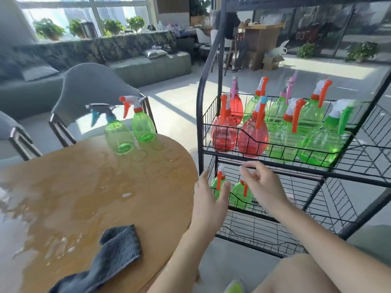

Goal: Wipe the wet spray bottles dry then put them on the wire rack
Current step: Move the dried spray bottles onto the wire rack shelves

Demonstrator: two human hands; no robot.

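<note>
Two green spray bottles stand near the far edge of the round wooden table. One has a blue and grey trigger. The other has an orange and white trigger. They stand just beside each other, and small puddles lie on the wood around them. A dark grey cloth lies crumpled at the near edge of the table.

The black wire rack stands to the right of the table. Its upper basket holds red and green bottles packed close together. The lower basket holds two green bottles with orange triggers, one on the left and one on the right.

The left hand reaches to the lower basket's left corner with fingers straight and loose, in front of the left bottle. The right hand hangs over the right bottle, fingers lightly bent, holding nothing.
</note>
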